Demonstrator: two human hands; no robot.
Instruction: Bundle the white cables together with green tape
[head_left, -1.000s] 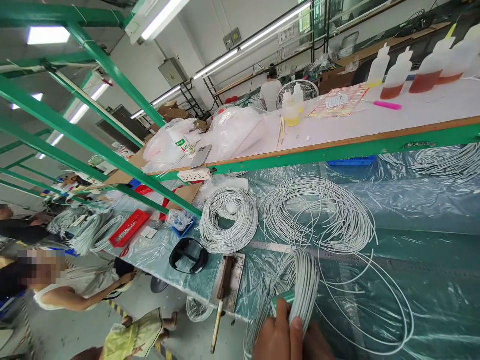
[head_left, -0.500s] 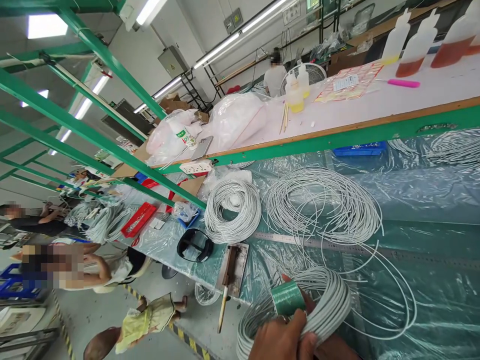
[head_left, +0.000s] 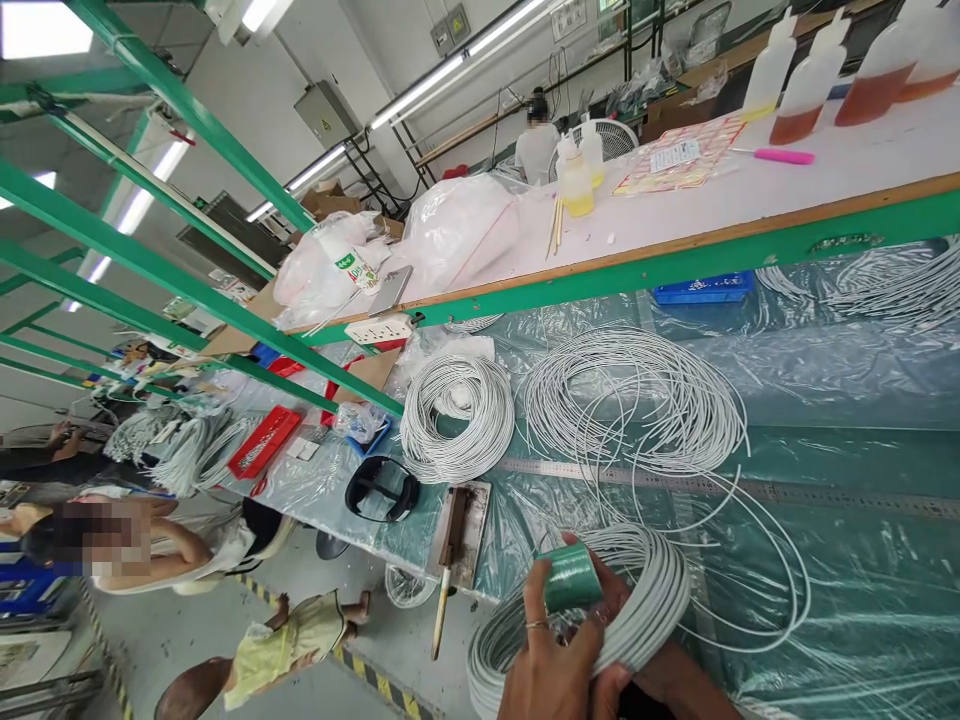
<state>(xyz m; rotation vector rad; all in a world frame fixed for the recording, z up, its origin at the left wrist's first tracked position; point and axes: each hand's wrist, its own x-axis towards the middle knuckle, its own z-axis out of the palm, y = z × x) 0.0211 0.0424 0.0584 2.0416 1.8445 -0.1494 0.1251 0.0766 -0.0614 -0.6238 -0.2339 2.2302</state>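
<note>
A thick coil of light grey cable [head_left: 651,600] is held up at the front of the bench, tilted towards me. My left hand [head_left: 555,645], a ring on one finger, closes on the coil's near side with the thumb along it. Its raised index finger touches the end of a roll of green tape [head_left: 570,578]. My right hand [head_left: 613,592] reaches through the coil, mostly hidden behind the cable, with its fingers wrapped round the roll. The roll sits inside the loop, against the cable.
Two more cable coils, a tight one [head_left: 457,418] and a loose one [head_left: 637,400], lie on the film-covered bench. A steel ruler [head_left: 555,470] runs beneath the loose coil. Nearby are a black headset-like band [head_left: 381,490] and a wooden-handled tool [head_left: 442,600]. Bottles [head_left: 799,105] stand on the shelf.
My left index finger has lifted from the coil onto the roll's end. The roll has turned slightly in my right hand. The whole view has shifted a little.
</note>
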